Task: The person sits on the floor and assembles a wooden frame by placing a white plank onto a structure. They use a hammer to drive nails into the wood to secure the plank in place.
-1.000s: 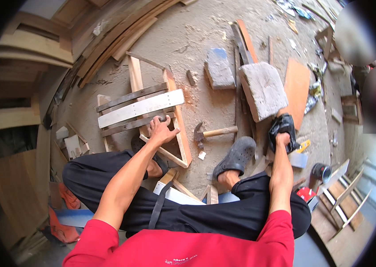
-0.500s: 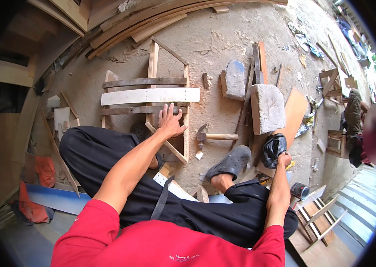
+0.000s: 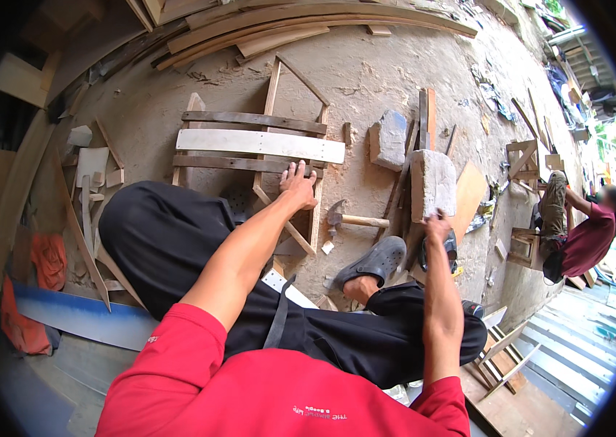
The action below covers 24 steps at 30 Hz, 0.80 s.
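Observation:
My left hand [image 3: 298, 186] lies with fingers spread over the right end of the nearer dark slat [image 3: 224, 164], part of a small wooden frame [image 3: 268, 95]. Across that frame, a white-painted board [image 3: 261, 144] sits between this slat and a farther dark slat [image 3: 253, 124]. My right hand [image 3: 437, 227] is closed, fingertips together, over the near edge of a rough concrete block [image 3: 433, 186]; anything pinched in it is too small to see. A black plastic bag [image 3: 448, 251] shows partly behind my right wrist. A claw hammer [image 3: 359, 220] rests on the ground between my hands.
A second block [image 3: 388, 140] with a bluish top lies beyond the hammer. Long planks [image 3: 308, 22] line the far side. My shoe [image 3: 371, 264] stands near the hammer. At the right, another person [image 3: 588, 237] sits near wooden pieces. Orange cloth [image 3: 49, 262] lies at the left.
My right hand has come away from the black bag and moved up and left to the concrete block's near edge. My left hand stays on the slat. The view has shifted.

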Each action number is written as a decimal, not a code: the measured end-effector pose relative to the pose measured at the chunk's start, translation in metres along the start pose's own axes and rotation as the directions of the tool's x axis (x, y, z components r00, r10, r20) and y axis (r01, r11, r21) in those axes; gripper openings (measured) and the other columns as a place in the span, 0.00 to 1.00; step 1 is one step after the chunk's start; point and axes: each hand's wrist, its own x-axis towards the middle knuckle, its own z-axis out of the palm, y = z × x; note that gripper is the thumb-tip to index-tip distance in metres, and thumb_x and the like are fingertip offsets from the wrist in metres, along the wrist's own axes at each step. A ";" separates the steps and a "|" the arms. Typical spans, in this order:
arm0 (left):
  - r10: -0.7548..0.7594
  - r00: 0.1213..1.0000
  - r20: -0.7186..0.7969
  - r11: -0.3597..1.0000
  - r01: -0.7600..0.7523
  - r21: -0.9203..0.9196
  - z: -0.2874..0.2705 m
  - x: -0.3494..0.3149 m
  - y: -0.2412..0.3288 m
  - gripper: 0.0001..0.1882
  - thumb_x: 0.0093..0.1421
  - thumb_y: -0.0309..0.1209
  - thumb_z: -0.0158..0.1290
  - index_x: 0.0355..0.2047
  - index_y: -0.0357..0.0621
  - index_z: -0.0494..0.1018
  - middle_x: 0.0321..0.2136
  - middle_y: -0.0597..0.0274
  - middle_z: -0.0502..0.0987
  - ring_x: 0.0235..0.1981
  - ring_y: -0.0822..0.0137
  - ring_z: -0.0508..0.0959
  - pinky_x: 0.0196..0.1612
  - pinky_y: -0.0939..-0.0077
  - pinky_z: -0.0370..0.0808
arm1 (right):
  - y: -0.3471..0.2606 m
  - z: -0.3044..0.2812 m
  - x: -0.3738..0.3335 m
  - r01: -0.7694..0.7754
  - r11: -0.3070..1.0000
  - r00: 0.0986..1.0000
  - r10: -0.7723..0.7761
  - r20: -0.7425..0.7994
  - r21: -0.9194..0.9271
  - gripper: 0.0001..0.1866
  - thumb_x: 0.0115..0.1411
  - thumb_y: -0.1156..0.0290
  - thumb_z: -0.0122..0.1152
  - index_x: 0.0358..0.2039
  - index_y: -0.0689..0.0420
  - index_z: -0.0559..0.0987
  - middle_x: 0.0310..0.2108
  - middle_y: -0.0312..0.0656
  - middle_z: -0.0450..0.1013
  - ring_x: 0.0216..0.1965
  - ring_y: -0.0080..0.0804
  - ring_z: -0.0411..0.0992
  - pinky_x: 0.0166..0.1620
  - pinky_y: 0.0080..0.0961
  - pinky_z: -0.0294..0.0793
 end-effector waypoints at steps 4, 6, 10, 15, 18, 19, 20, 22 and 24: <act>0.026 0.999 -0.025 1.000 -0.026 -0.010 -0.003 -0.004 -0.007 0.48 0.51 0.51 0.61 0.69 0.61 0.52 0.71 0.49 0.40 0.71 0.46 0.42 0.70 0.51 0.45 | -0.036 0.106 -0.081 -0.077 0.980 0.960 0.023 0.280 0.183 0.20 0.61 0.82 0.56 0.54 0.64 0.71 0.36 0.43 0.73 0.28 0.30 0.77 0.28 0.25 0.81; 0.046 0.998 -0.051 0.999 -0.046 -0.011 -0.003 -0.010 -0.011 0.47 0.52 0.50 0.61 0.69 0.60 0.52 0.71 0.49 0.41 0.71 0.46 0.43 0.70 0.50 0.46 | -0.048 0.145 -0.116 -0.185 0.944 0.915 0.065 0.399 0.271 0.18 0.61 0.78 0.60 0.51 0.64 0.74 0.39 0.44 0.75 0.34 0.31 0.78 0.32 0.27 0.82; 0.072 0.992 -0.103 0.997 -0.075 -0.029 0.003 -0.011 -0.017 0.45 0.52 0.46 0.61 0.68 0.60 0.54 0.71 0.51 0.43 0.71 0.48 0.44 0.70 0.51 0.47 | -0.065 0.194 -0.163 -0.244 0.901 0.860 0.031 0.509 0.358 0.12 0.61 0.73 0.63 0.44 0.64 0.77 0.40 0.45 0.78 0.41 0.33 0.78 0.39 0.28 0.81; 0.128 0.977 -0.173 0.987 -0.142 -0.071 0.004 -0.009 -0.023 0.40 0.54 0.42 0.61 0.66 0.57 0.60 0.69 0.48 0.48 0.70 0.45 0.49 0.69 0.51 0.51 | -0.063 0.223 -0.164 -0.312 0.815 0.875 0.045 0.482 0.489 0.12 0.63 0.73 0.60 0.44 0.66 0.76 0.40 0.47 0.77 0.40 0.34 0.78 0.42 0.29 0.82; 0.123 0.971 -0.208 0.984 -0.145 -0.099 0.004 -0.010 -0.020 0.38 0.54 0.40 0.61 0.65 0.55 0.62 0.68 0.46 0.50 0.69 0.44 0.52 0.68 0.52 0.53 | -0.065 0.236 -0.157 -0.288 0.809 0.886 0.024 0.462 0.512 0.11 0.64 0.74 0.58 0.44 0.68 0.75 0.39 0.47 0.77 0.41 0.35 0.78 0.42 0.30 0.82; 0.123 0.970 -0.209 0.982 -0.149 -0.113 0.004 -0.011 -0.018 0.38 0.54 0.40 0.61 0.65 0.54 0.62 0.68 0.45 0.50 0.69 0.43 0.52 0.68 0.52 0.54 | -0.064 0.240 -0.157 -0.277 0.806 0.892 0.013 0.451 0.523 0.11 0.65 0.74 0.56 0.45 0.66 0.75 0.40 0.45 0.77 0.41 0.35 0.78 0.44 0.31 0.81; 0.122 0.969 -0.216 0.982 -0.149 -0.114 0.004 -0.011 -0.019 0.38 0.54 0.40 0.61 0.64 0.54 0.62 0.68 0.45 0.50 0.69 0.43 0.52 0.68 0.52 0.54 | -0.067 0.244 -0.158 -0.261 0.809 0.896 -0.001 0.445 0.527 0.11 0.65 0.74 0.56 0.45 0.66 0.75 0.40 0.45 0.77 0.41 0.34 0.78 0.44 0.30 0.81; 0.121 0.966 -0.229 0.982 -0.151 -0.117 0.005 -0.012 -0.019 0.37 0.54 0.39 0.61 0.64 0.53 0.62 0.68 0.45 0.50 0.69 0.42 0.52 0.68 0.53 0.55 | -0.072 0.249 -0.159 -0.228 0.815 0.902 -0.028 0.430 0.533 0.11 0.66 0.74 0.55 0.46 0.65 0.75 0.40 0.45 0.77 0.41 0.33 0.78 0.44 0.29 0.80; 0.118 0.966 -0.230 0.980 -0.151 -0.131 0.004 -0.012 -0.018 0.37 0.54 0.40 0.61 0.64 0.53 0.63 0.68 0.44 0.50 0.68 0.42 0.52 0.68 0.53 0.55 | -0.074 0.251 -0.160 -0.145 0.860 0.913 -0.075 0.402 0.489 0.10 0.66 0.74 0.55 0.44 0.65 0.76 0.38 0.43 0.77 0.39 0.30 0.78 0.43 0.26 0.79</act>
